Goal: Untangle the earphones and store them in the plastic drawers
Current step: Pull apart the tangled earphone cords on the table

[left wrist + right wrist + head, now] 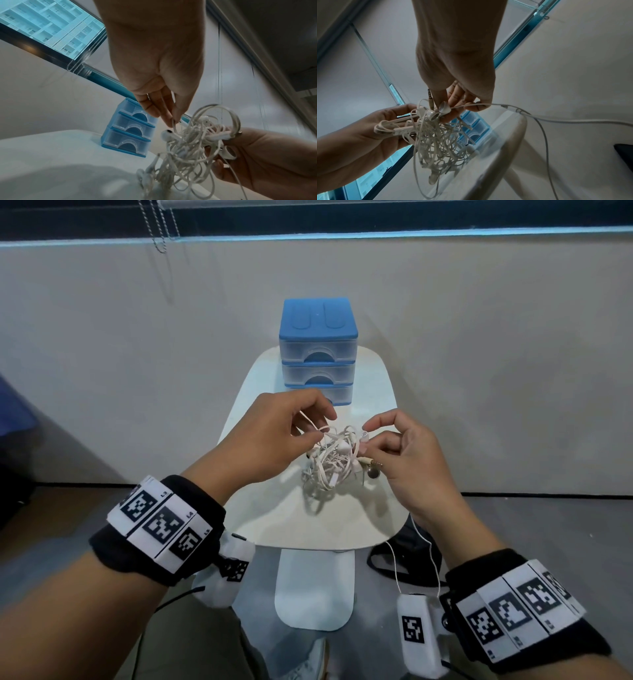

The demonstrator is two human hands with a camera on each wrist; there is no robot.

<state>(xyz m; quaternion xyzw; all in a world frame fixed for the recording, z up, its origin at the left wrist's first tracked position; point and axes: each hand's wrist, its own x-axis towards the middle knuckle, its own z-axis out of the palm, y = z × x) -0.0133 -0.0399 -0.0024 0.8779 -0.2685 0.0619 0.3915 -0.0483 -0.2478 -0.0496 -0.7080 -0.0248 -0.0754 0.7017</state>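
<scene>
**Both hands working a knot of white earphones over the small surface**

Nearest, at six o'clock, two forearms reach in, each wearing a black wristband [161,529] with printed square markers. Past them, over the middle of the white surface [274,508], both hands meet around a tangled bundle of earphones [334,462].

The left hand [270,436] comes in from about nine o'clock. Its thumb and forefinger are pressed together on a single strand at the top of the bundle, and its other fingers [150,106] are loosely bent. The right hand [407,460] comes in from three o'clock; its fingers [458,97] are curled and clamped on the other side of the knot, with an earbud and the metal jack plug [371,463] sticking out beside them. The mass of loops hangs between the two hands, its lowest coils at or just above the surface; I cannot tell whether they touch it.

Farther on, at twelve o'clock, the plastic drawers [318,354] stand at the far end of the surface: a blue frame with three clear drawers stacked, all pushed in. Behind them rises a pale wall, and a beaded blind cord [161,231] hangs at eleven o'clock.
</scene>
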